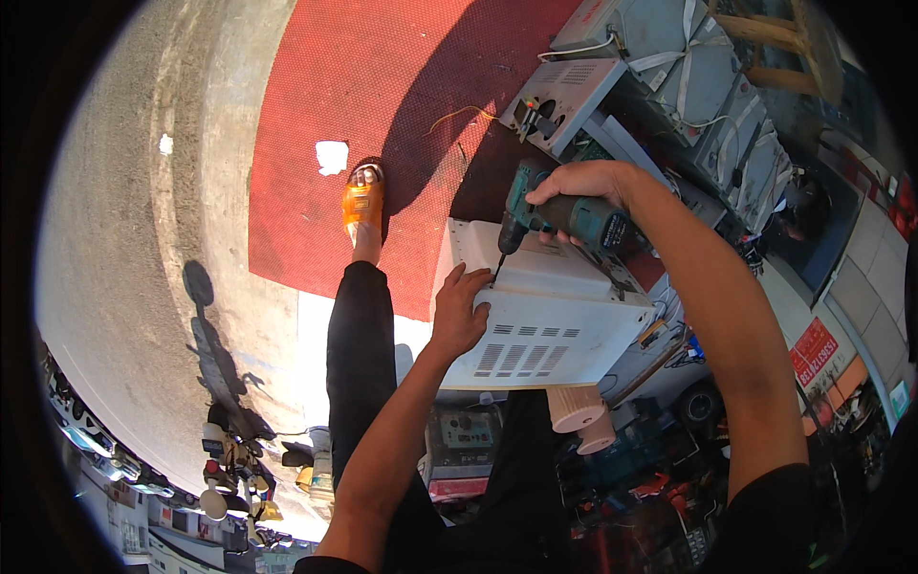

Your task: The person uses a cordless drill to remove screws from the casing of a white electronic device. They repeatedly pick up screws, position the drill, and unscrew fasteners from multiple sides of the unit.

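Observation:
My right hand (579, 196) grips a green and black cordless drill (521, 210) by its handle. Its long bit points down to the edge of a white metal appliance casing (535, 320) with rows of vent slots, set in front of me. On the casing's near left corner lies my left hand (459, 316), fingers stretched out and apart. Those fingertips are close beside the tip of the bit. Whether a screw sits under the bit is too small to tell.
Beyond the casing, a red mat (354, 86) covers the ground, with a white scrap (332, 158) near my sandalled foot (362, 201). A loose vented panel (574, 96) and stacked grey appliances (669, 48) stand at the far right. Under the casing is a pink plastic piece (579, 411).

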A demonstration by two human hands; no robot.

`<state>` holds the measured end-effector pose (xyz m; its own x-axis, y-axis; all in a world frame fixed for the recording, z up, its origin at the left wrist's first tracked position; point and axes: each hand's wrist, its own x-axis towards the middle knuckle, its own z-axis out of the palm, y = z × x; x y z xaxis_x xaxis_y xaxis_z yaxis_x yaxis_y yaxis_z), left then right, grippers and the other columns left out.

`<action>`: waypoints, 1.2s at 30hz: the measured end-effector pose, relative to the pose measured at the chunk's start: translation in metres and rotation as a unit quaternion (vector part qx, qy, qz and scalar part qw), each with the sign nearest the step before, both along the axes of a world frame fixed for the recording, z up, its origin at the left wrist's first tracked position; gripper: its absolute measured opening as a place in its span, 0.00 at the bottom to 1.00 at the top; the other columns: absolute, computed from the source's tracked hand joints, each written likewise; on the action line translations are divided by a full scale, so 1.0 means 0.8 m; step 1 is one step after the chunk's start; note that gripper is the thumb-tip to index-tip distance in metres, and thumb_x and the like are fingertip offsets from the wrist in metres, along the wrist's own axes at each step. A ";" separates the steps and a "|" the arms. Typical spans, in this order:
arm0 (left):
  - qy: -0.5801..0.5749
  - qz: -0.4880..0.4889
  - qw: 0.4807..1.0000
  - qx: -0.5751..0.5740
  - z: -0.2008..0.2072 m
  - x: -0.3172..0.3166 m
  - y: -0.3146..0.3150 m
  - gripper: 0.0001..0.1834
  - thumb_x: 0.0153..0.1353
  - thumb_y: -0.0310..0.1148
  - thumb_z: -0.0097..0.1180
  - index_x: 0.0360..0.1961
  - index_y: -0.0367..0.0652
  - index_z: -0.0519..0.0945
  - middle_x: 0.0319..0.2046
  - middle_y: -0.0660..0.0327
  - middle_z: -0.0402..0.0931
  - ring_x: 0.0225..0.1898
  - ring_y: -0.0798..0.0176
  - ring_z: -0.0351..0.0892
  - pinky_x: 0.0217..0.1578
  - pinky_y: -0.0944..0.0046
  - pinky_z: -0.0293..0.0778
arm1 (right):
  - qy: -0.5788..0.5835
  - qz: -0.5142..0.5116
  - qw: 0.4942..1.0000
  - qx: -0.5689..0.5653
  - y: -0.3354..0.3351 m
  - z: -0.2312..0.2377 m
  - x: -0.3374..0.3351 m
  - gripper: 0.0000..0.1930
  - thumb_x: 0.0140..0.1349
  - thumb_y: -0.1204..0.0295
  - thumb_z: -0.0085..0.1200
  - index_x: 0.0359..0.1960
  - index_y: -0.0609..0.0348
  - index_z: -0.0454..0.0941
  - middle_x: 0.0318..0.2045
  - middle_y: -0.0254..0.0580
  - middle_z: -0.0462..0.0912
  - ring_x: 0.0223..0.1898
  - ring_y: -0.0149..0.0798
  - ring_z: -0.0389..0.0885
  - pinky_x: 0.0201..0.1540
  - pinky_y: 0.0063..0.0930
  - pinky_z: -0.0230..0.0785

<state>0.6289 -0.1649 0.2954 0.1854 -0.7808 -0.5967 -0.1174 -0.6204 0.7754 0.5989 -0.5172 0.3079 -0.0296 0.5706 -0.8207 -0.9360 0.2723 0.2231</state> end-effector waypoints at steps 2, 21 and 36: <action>-0.005 0.007 1.000 0.002 0.000 -0.002 -0.001 0.29 0.55 0.21 0.66 0.61 0.41 0.81 0.64 0.54 0.80 0.73 0.34 0.66 0.73 0.43 0.65 | -0.004 -0.007 1.000 0.006 -0.001 -0.006 -0.002 0.20 0.80 0.59 0.48 0.54 0.68 0.73 0.40 0.51 0.84 0.29 0.39 0.84 0.33 0.40 0.84; -0.049 0.046 0.996 -0.062 -0.020 -0.019 0.002 0.23 0.53 0.18 0.68 0.51 0.39 0.81 0.57 0.53 0.77 0.66 0.41 0.69 0.68 0.47 0.65 | 0.033 -0.043 0.998 0.032 -0.011 -0.023 -0.026 0.21 0.79 0.58 0.51 0.59 0.64 0.73 0.39 0.49 0.84 0.31 0.39 0.85 0.34 0.40 0.84; -0.053 0.062 0.996 -0.044 -0.021 -0.022 0.001 0.22 0.51 0.18 0.69 0.49 0.39 0.83 0.57 0.54 0.78 0.66 0.40 0.69 0.67 0.45 0.67 | 0.019 -0.020 1.000 0.015 -0.008 -0.016 -0.018 0.21 0.79 0.57 0.50 0.59 0.63 0.73 0.39 0.49 0.84 0.31 0.39 0.85 0.33 0.40 0.84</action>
<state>0.6114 -0.1640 0.2788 0.3415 -0.7961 -0.4997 -0.1285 -0.5662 0.8142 0.5841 -0.5235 0.2947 -0.0361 0.5964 -0.8019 -0.9151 0.3028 0.2664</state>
